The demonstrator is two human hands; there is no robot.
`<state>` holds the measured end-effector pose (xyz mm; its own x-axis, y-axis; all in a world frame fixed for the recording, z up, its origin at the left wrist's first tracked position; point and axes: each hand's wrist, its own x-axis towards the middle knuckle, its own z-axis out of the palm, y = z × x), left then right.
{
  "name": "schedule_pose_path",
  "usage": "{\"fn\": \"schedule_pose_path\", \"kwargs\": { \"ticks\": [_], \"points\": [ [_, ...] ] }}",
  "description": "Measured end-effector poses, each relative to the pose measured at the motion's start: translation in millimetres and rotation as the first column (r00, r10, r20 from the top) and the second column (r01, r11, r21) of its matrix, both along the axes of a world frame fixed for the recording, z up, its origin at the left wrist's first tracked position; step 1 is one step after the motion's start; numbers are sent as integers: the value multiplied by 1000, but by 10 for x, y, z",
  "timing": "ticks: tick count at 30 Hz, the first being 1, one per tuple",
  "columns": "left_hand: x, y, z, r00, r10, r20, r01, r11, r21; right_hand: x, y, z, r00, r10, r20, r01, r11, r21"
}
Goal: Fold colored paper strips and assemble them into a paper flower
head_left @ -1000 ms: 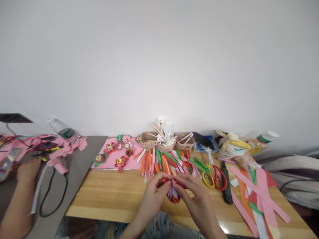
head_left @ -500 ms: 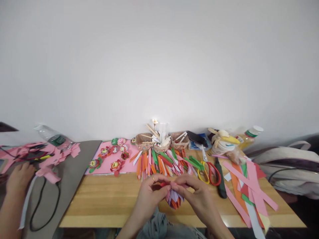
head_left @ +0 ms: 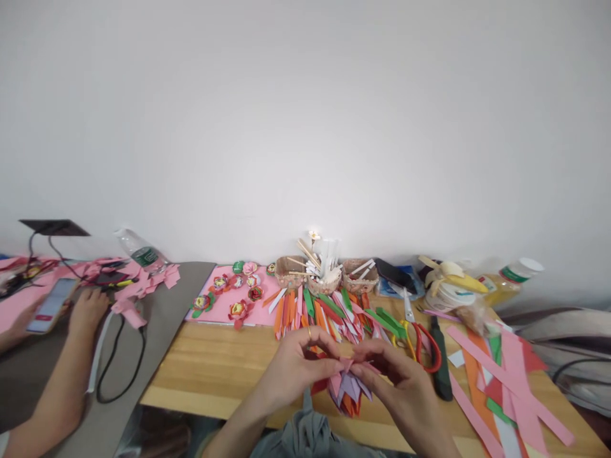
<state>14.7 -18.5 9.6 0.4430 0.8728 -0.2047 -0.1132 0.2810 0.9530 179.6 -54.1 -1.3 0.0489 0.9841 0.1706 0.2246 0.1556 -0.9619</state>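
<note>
Between my two hands is a folded paper flower (head_left: 351, 389) with pink, lilac and orange pointed petals, hanging tips down above the table's front edge. My left hand (head_left: 305, 366), with a ring on one finger, pinches its pink upper part from the left. From the right, my right hand (head_left: 389, 372) pinches the same part, thumb and fingers closed. The fingertips hide the spot where they meet. Just beyond my hands lies a heap of folded paper strips (head_left: 329, 308) in orange, pink, green and white.
Finished paper flowers lie on a pink sheet (head_left: 217, 313). Small baskets (head_left: 291, 272) hold sticks. Scissors (head_left: 426, 346), a dark green pen-like tool (head_left: 442, 366) and loose paper strips (head_left: 513, 381) lie right. At left, another person's hands hold a phone (head_left: 52, 305) near a pink glue gun (head_left: 128, 312).
The view has turned left, so everything sits further right and more of the other person and their phone shows. Both my hands still pinch the paper flower.
</note>
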Motion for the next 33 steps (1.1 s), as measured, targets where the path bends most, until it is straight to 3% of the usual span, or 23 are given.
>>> {"fn": "schedule_pose_path", "kwargs": {
  "ticks": [7,14,17,27,33],
  "points": [
    [49,-85,54,996,82,18,-83,993,82,-47,-82,37,986,-63,153,44,991,128],
    [0,-163,45,985,168,-50,-146,945,292,-70,-111,102,973,-48,227,-8,970,241],
    [-12,-177,70,983,176,-57,-152,943,296,-69,-110,130,974,-31,226,-34,961,275],
    [-14,-164,123,992,117,-44,-98,946,310,20,-115,173,979,36,201,-92,956,277],
    [-54,-152,171,991,-16,-131,56,951,305,33,-104,160,971,79,227,-142,949,280]
  ]
}}
